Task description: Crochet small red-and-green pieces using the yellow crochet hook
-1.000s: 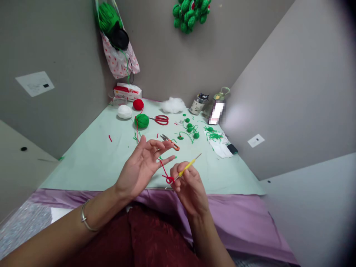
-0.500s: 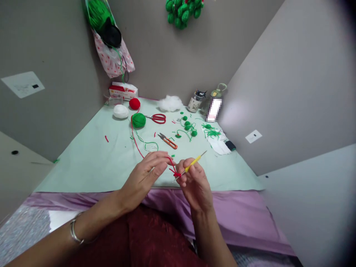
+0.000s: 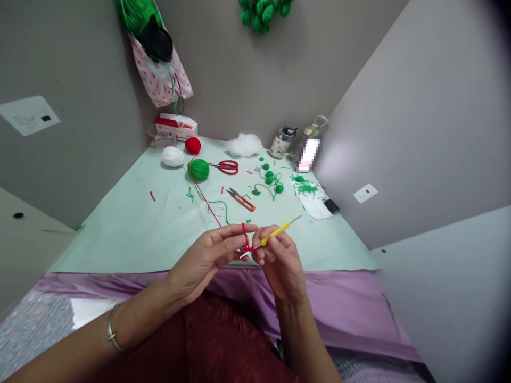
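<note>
Near the front edge of the pale green tabletop (image 3: 131,223), just above the purple cloth (image 3: 351,314), both hands are meeting over a small piece of red crochet work (image 3: 247,247). The left hand (image 3: 207,255) is pinching the red loops between thumb and forefinger, fingers closed narrow around them. The right hand (image 3: 279,260) is gripping a yellow-handled crochet hook (image 3: 275,234), its metal tip pointing into the red loops and its far end sticking up and to the right. A red strand (image 3: 205,198) is running taut from the left hand's fingers across the tabletop toward the red yarn ball (image 3: 192,145) at the back, passing close by the green yarn ball (image 3: 198,169). A white yarn ball (image 3: 173,156) is sitting just left of those two. Red-handled scissors (image 3: 227,167) are lying right of the green ball, and small orange thread snips (image 3: 241,199) are lying nearer the hands. Small green crocheted pieces (image 3: 271,181) and loose green threads are lying scattered further right, with white stuffing (image 3: 244,144) resting against the back wall. A silver bangle (image 3: 112,332) is circling the left wrist
</note>
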Demonstrator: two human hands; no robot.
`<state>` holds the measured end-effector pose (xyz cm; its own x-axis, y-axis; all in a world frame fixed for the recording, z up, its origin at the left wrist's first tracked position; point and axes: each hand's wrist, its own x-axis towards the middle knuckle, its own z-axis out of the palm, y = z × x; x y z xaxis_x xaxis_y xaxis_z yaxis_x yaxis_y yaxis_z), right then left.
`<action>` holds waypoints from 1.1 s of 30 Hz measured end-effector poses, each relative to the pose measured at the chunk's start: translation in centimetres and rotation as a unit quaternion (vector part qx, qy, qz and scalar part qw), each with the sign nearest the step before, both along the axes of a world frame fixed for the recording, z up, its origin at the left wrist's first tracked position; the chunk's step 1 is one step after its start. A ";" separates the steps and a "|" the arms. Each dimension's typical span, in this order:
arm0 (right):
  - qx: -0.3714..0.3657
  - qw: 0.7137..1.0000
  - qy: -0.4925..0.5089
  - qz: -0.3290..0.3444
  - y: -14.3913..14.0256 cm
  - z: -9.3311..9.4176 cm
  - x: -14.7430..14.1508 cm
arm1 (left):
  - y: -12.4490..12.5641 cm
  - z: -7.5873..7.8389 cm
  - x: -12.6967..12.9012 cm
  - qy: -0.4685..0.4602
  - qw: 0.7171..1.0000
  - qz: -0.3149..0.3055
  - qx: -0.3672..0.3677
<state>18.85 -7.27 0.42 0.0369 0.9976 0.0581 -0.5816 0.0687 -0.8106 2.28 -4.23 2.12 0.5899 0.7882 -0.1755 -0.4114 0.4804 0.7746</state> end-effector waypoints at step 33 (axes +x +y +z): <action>0.247 0.823 -0.443 -0.255 -1.8 -1.7 -1.7 | -0.4 -0.6 0.5 0.006 0.995 0.095 0.022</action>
<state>17.18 -9.05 -1.25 0.1686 0.7118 0.6819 0.4296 0.5696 -0.7007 2.78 -4.67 1.51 0.4286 0.8919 -0.1443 -0.4824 0.3610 0.7981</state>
